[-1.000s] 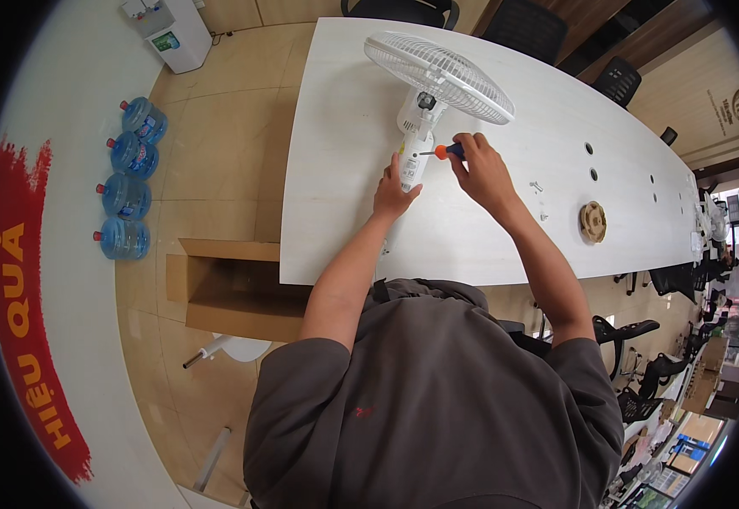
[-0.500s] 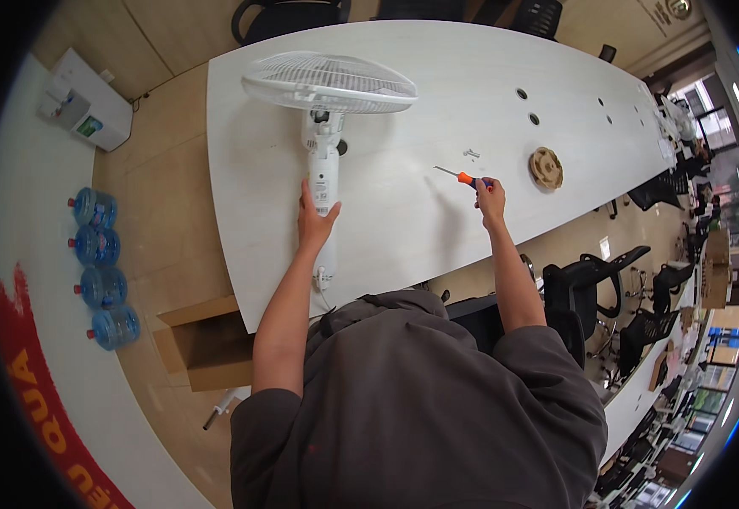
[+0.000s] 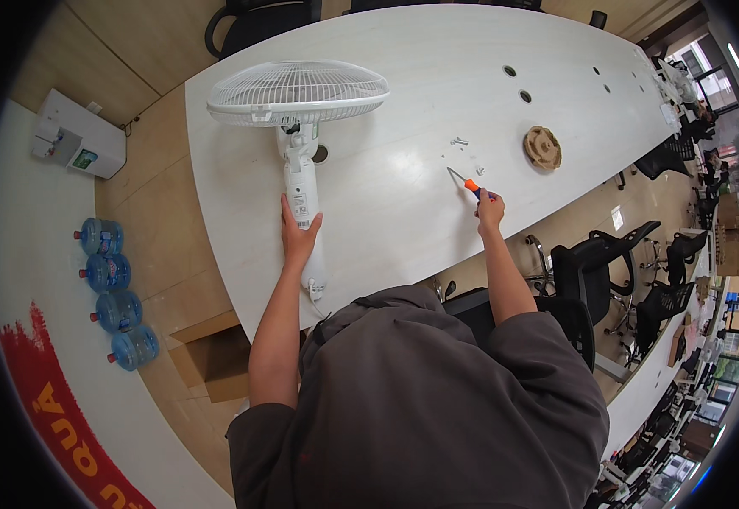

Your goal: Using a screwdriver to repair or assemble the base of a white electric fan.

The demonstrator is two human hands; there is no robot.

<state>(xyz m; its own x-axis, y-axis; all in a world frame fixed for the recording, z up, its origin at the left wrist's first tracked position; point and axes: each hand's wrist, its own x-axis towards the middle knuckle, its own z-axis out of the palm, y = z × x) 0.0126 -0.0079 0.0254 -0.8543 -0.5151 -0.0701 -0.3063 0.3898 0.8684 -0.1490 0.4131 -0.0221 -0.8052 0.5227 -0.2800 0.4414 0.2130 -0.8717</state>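
Note:
A white fan point(image 3: 299, 182) lies on the white table point(image 3: 395, 110), its round wire-grille head point(image 3: 301, 92) at the far end and its column toward me. My left hand point(image 3: 301, 239) wraps the lower part of the column, thumb on the right side and fingers on the left. In my right hand point(image 3: 490, 212) is a screwdriver point(image 3: 473, 186) with an orange and blue handle, held above the table. Its thin metal shaft points away and to the left. Several small screws point(image 3: 461, 142) lie just beyond the screwdriver's tip.
A brown moulded round piece point(image 3: 542, 148) rests on the table to the right. Round holes point(image 3: 524, 97) pierce the tabletop. Black office chairs point(image 3: 594, 263) stand at the right, and an open cardboard box point(image 3: 217, 356) and blue water bottles point(image 3: 118, 311) are on the floor at left.
The whole view has shifted, so the fan appears farther left. The screwdriver's shaft has swung from pointing mostly left to pointing more away from me. Both hands keep their holds.

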